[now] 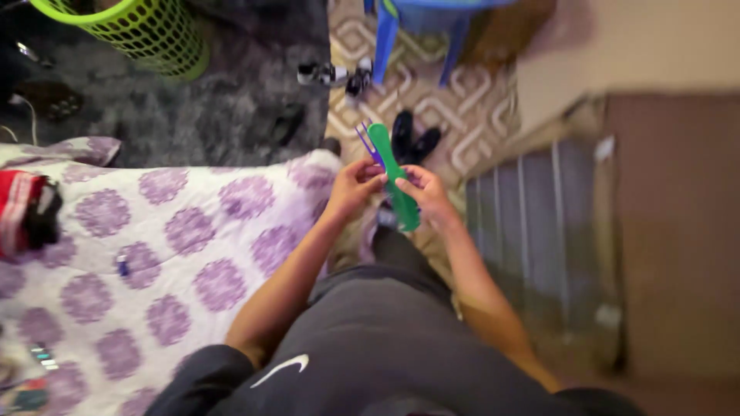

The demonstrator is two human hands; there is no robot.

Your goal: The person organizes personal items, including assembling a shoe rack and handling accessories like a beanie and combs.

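The biggest thing near the hands was the bed cover (177, 231), white with purple round flowers, which lay to the left of the left hand and below it in the picture. Beyond the hands, on the far side, the floor had a patterned rug (432, 85) in beige and white, and a dark grey shaggy carpet (193, 108) lay farther to the left of it. A lime green basket (139, 31) with holes stood on that carpet, well apart from the hands. Blue chair legs (385, 38) were above the hands, and dark shoes (412, 139) lay just beyond the fingertips on the rug.

Between both hands was a green plastic utensil (393, 173), flat and long. Its long axis ran from upper left to lower right: the rounded top end pointed away from the person and a little to the left, and the lower end came down under the right hand. Just beside its top end a purple fork (366, 142) showed, with its prongs pointing away too; it seemed to lie against the green piece.

The left hand (354, 185) was half closed, with the fingers pinching the utensils near the upper part. The right hand (428, 196) was also curled, grasping the green utensil at its middle, thumb on top. The picture was blurred, so I could not tell the finger details.
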